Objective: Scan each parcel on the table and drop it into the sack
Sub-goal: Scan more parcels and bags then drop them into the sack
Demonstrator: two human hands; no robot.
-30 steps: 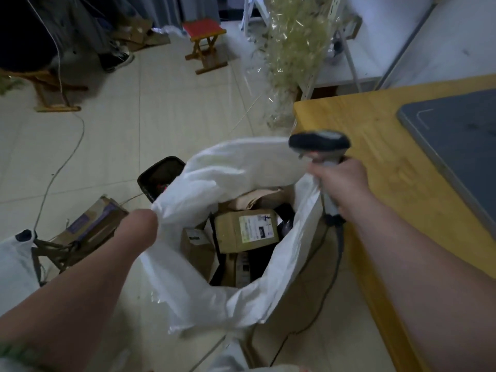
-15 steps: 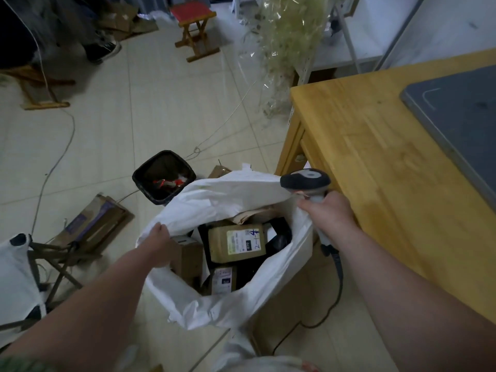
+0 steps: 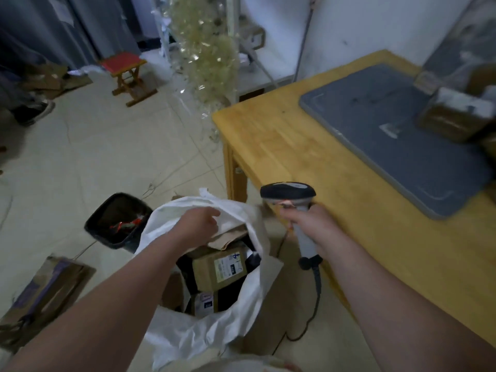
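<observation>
Sack held open, scanner in hand

My left hand [image 3: 200,224] gripped the far rim of the white sack [image 3: 214,331] on the floor, boxes inside; my right hand [image 3: 312,228] was closed round the scanner [image 3: 288,196] beside the table [image 3: 308,157], where a parcel [image 3: 453,116] lay on the grey mat [image 3: 389,135].

one sack [image 3: 188,331], one scanner [image 3: 290,196], perhaps three parcels [image 3: 220,267] inside.

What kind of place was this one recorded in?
Probably a small informal parcel-handling room: a handheld barcode scanner, a white sack of labelled cardboard parcels, and flattened cartons on the tiled floor.
</observation>
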